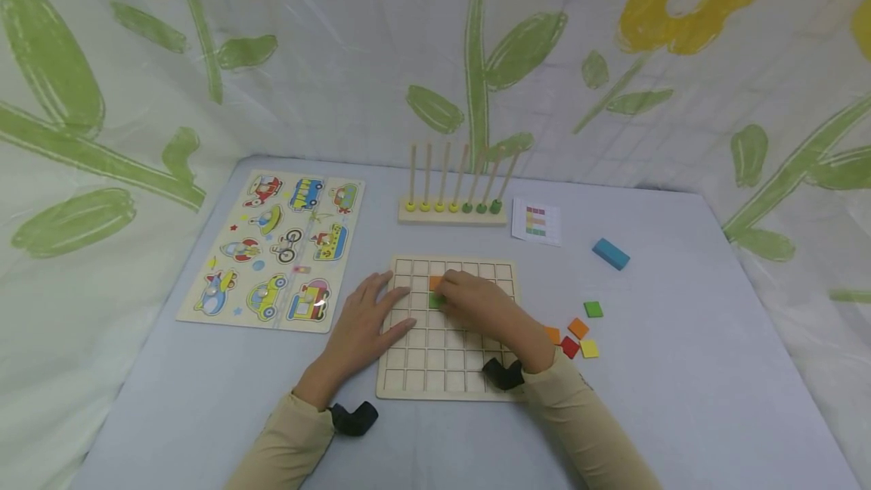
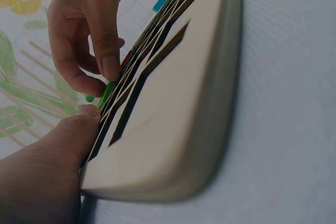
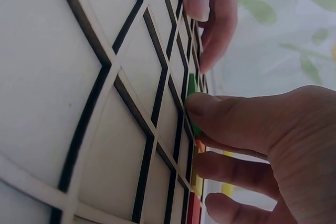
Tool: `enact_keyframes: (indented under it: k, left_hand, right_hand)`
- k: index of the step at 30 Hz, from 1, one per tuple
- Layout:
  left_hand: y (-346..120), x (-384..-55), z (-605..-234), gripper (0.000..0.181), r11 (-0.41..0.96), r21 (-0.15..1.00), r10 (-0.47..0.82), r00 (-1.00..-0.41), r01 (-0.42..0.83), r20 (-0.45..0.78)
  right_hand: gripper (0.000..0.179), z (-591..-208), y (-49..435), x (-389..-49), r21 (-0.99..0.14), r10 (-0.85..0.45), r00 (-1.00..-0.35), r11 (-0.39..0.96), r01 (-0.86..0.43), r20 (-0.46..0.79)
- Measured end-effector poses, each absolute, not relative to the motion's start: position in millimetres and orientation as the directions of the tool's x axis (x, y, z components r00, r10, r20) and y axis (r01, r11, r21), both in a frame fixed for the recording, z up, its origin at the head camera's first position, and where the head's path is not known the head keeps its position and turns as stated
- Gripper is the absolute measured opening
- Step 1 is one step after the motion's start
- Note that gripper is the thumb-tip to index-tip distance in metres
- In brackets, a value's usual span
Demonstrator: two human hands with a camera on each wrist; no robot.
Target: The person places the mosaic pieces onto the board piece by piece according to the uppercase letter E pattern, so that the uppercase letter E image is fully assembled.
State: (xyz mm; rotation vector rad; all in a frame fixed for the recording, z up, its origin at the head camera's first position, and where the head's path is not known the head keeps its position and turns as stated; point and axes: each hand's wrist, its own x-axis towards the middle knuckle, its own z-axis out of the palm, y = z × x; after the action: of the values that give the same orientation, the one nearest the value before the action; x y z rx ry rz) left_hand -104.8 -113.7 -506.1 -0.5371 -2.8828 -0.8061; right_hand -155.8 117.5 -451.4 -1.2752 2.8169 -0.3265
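A pale wooden grid board (image 1: 415, 380) lies flat on the table. My left hand (image 1: 367, 324) rests along its left edge with the fingers spread, the thumb over the squares. Over the upper middle of the grid, my right hand (image 1: 476, 301) pinches a green square tile (image 3: 192, 83) between thumb and fingers, low at the board. An orange tile (image 1: 435, 283) shows just above the green one in the head view. Beyond the right fingers, the right wrist view shows a yellow tile (image 3: 197, 181) and a red tile (image 3: 193, 209); the hand covers them in the head view.
Loose tiles, among them a red tile (image 1: 570, 347) and a yellow tile (image 1: 589, 348), lie right of the board. A blue block (image 1: 611, 254), a pattern card (image 1: 550, 225) and a peg stand (image 1: 452, 218) are farther back. A vehicle puzzle board (image 1: 234, 278) lies left.
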Motion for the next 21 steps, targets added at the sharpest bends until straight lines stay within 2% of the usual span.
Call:
enact_keyframes:
  k: [12, 16, 21]
  left_hand:
    - [-113.7, -104.9, -505.4, 0.053, 0.796, 0.486, 0.309, -0.932, 0.362, 0.187]
    - [-113.9, -103.8, -503.8, 0.053, 0.797, 0.485, 0.305, -0.933, 0.36, 0.192]
    - [-113.3, -103.9, -504.1, 0.053, 0.802, 0.48, 0.305, -0.935, 0.355, 0.181]
  right_hand:
    - [0.013, -452.0, 121.8, -155.4, -0.201, -0.748, -0.66, 0.638, -0.744, 0.067]
    - [0.016, -449.4, 137.8, -153.9, -0.164, -0.718, -0.695, 0.682, -0.713, 0.035]
    - [0.021, -441.5, 180.4, -147.8, -0.189, -0.614, -0.789, 0.778, -0.599, -0.025]
